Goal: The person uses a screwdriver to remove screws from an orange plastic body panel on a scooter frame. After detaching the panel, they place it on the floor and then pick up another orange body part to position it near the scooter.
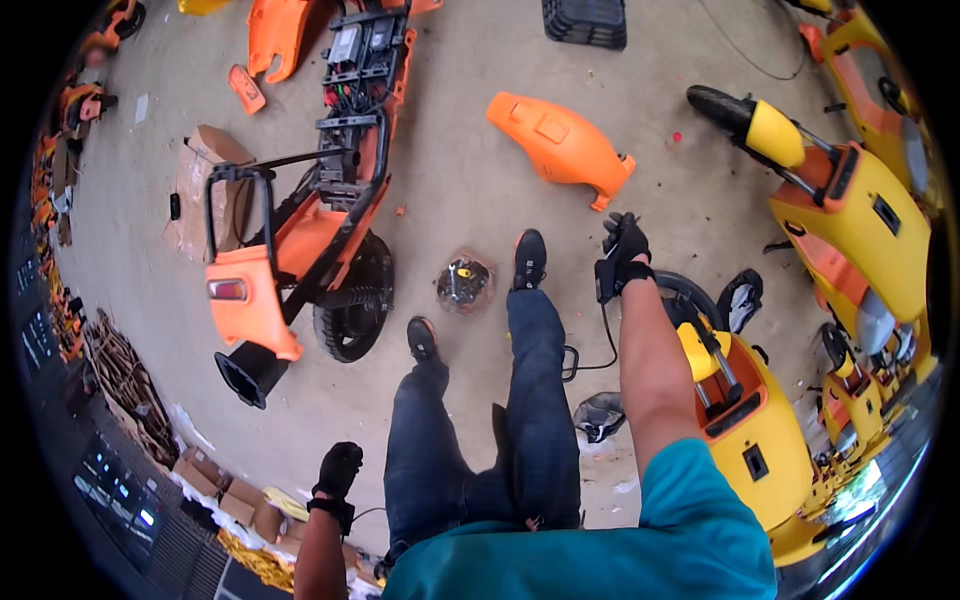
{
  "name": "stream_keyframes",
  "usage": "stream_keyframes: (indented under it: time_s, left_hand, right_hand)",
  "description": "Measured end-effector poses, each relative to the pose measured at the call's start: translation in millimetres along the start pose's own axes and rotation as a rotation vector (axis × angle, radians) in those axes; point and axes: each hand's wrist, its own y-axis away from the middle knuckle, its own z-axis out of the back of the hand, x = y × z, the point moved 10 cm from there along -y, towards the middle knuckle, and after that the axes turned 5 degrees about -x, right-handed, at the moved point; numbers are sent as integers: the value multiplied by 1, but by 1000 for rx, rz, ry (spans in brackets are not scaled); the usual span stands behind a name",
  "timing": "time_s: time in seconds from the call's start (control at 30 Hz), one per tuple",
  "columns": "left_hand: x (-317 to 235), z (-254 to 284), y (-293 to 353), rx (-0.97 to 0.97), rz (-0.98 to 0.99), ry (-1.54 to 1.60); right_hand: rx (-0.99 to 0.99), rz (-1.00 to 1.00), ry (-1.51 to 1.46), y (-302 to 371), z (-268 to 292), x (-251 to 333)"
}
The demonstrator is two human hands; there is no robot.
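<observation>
My left hand (340, 470), in a black glove, hangs low at my left side with its fingers curled in and nothing visible in them. My right hand (625, 243), gloved in black too, reaches forward over the floor with bent fingers; a small dark tip shows at them, too small to name. Nearest to it lies a curved orange scooter body panel (560, 148), apart from the hand. Ahead of my feet stands a round container (465, 282) holding small parts and tools. To the left is a partly stripped orange scooter (315, 235), its frame and wiring bare.
Yellow scooters (850, 220) line the right side, one (755, 430) close to my right arm. A flattened cardboard box (205, 190) lies beyond the orange scooter. A black crate (585, 22) sits far ahead. Dark plastic bags (600, 415) lie near my right leg.
</observation>
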Motion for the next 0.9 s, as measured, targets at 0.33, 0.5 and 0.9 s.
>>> stream_keyframes:
  time_s: [0.33, 0.5, 0.9]
  left_hand:
    - [-28, -63, 24, -7, 121, -87]
    - [-25, -67, 11, 23, 58, -135]
    - [-83, -95, 4, 49, 34, -167]
  right_hand:
    - [-41, -177, -521, -144, -56, -44]
    - [-35, -153, -832, -218, -69, -77]
    - [69, -73, -875, -195, -88, -38]
